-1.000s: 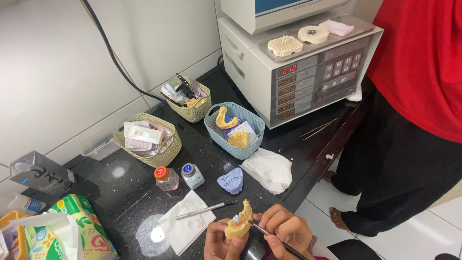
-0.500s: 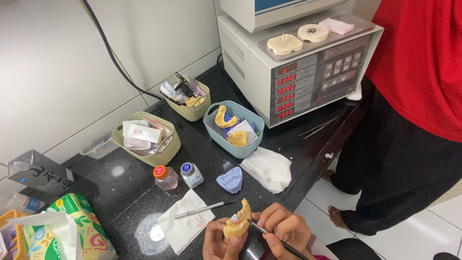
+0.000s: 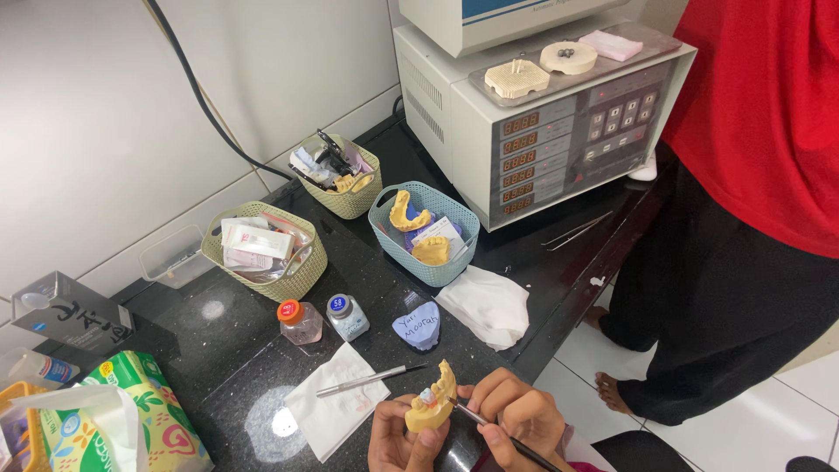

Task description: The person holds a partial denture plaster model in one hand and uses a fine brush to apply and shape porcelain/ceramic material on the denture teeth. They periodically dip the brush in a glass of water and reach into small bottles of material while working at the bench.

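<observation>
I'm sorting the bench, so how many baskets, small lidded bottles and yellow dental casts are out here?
Baskets: 3, two olive, one blue.
Small bottles: 2, orange-lidded and blue-lidded.
Yellow dental casts: 3, two in the blue basket, one held in the left hand.
Total: 8

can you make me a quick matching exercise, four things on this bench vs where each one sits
Things:
1. yellow dental cast
2. metal tool
3. orange-capped bottle
4. blue basket

Places:
A. lying on a white tissue
B. beside the blue-capped bottle
C. in front of the grey machine
D. in the left hand

Pairs: 1-D, 2-A, 3-B, 4-C
</observation>
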